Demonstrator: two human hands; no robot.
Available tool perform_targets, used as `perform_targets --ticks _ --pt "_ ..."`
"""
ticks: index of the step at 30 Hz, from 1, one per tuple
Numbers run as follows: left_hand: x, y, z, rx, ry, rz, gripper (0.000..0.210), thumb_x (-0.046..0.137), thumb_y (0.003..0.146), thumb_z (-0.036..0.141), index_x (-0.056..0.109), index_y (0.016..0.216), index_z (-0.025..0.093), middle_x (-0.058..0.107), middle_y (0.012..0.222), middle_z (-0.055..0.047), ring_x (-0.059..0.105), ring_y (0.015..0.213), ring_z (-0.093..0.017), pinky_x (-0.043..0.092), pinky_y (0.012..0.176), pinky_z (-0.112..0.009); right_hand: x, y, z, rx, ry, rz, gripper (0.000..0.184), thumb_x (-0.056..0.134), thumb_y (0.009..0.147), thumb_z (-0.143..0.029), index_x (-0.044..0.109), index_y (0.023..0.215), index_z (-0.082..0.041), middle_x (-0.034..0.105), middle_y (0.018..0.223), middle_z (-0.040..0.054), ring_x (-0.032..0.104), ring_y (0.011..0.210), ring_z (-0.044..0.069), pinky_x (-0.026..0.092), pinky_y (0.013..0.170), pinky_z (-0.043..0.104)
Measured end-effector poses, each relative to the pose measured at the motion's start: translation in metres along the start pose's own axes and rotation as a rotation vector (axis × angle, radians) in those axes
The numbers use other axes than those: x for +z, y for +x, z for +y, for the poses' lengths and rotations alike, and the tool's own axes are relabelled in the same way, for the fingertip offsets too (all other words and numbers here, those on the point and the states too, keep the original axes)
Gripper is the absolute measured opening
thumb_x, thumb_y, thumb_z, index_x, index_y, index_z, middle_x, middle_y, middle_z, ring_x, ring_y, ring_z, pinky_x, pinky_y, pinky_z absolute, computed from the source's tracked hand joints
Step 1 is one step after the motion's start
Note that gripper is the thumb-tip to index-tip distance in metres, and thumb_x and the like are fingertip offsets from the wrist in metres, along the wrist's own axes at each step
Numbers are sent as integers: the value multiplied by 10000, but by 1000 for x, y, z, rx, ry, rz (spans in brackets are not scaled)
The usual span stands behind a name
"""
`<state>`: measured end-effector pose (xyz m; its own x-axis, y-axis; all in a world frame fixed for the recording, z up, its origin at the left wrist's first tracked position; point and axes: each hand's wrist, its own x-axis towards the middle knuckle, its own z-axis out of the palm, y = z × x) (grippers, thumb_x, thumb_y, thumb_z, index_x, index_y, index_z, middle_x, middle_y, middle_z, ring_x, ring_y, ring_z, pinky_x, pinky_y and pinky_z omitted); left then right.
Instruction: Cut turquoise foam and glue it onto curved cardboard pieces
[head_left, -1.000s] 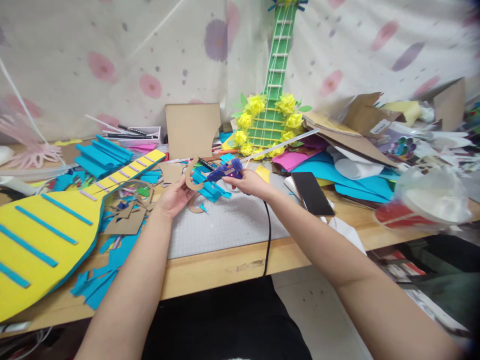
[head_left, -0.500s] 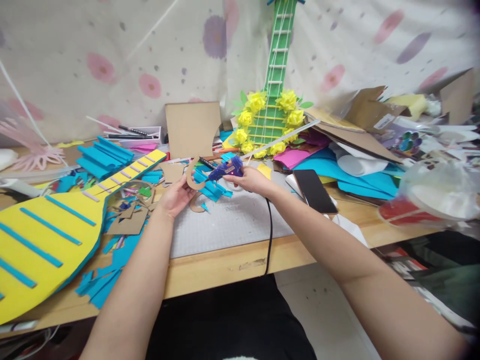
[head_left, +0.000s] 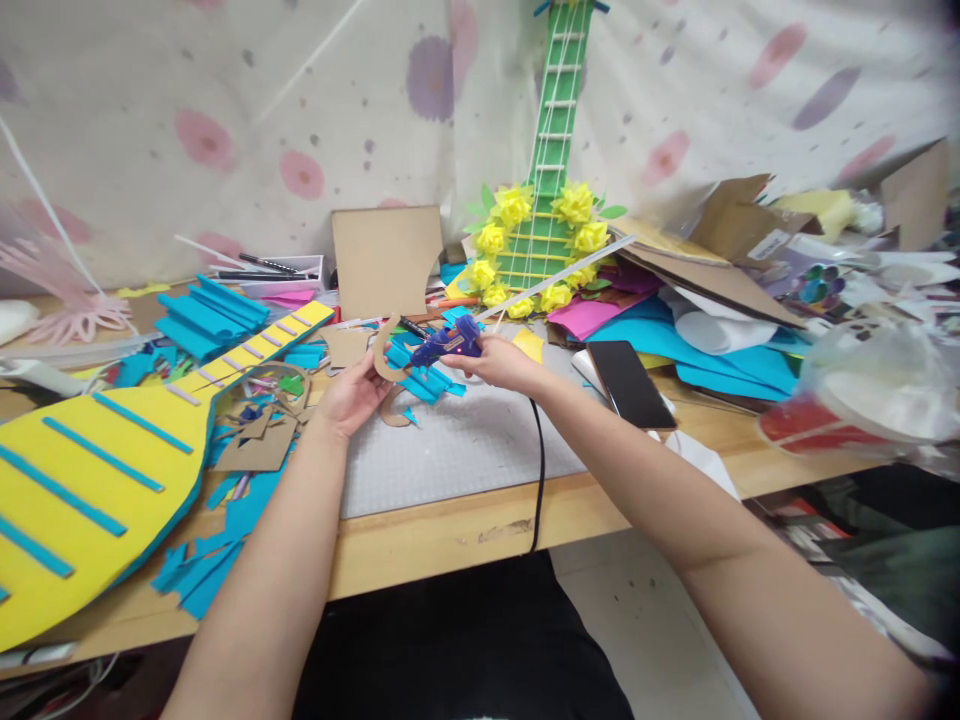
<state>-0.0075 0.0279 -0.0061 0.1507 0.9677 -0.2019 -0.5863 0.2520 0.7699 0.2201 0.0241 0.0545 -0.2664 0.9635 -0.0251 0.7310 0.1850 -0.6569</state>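
My left hand [head_left: 354, 393] grips a curved, C-shaped cardboard piece [head_left: 384, 350] by its left side, above the cutting mat. In my right hand [head_left: 501, 362] is a blue glue gun [head_left: 448, 342], its nozzle pointing left at the cardboard piece; whether the tip touches it I cannot tell. A clear glue stick [head_left: 566, 274] juts from the gun's back, and a black cord [head_left: 541, 470] hangs over the table edge. Under the gun lie folded blue paper pieces [head_left: 429, 384]. A second curved cardboard piece [head_left: 391, 410] rests on the grey cutting mat [head_left: 465, 450].
On the left lies a yellow guitar-shaped cutout [head_left: 112, 480] among blue scraps [head_left: 217, 540]. A green guitar-shaped craft [head_left: 551, 170] with yellow flowers leans on the back wall. To the right are a black phone [head_left: 630, 383], stacked papers and cardboard [head_left: 720, 270], and a red-and-white tub [head_left: 840, 420].
The glue gun has shifted slightly left and down along the curved cardboard piece. My left hand stays almost still, holding the same piece.
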Motion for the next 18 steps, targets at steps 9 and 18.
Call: perform_targets --ticks 9,18 --pt "5 -3 0 -14 -22 25 235 442 907 185 674 914 154 700 814 -22 634 740 -106 503 667 -207 4 -1 -7 -10 69 -23 462 576 750 -570 659 975 -175 646 712 31 548 612 124 409 579 233" --pt "6 -4 -1 -32 6 9 240 445 906 211 679 926 160 698 800 -30 628 718 -120 514 685 -238 6 4 -10 -30 105 -9 450 587 749 -560 663 977 -179 639 698 29 545 603 120 418 580 235"
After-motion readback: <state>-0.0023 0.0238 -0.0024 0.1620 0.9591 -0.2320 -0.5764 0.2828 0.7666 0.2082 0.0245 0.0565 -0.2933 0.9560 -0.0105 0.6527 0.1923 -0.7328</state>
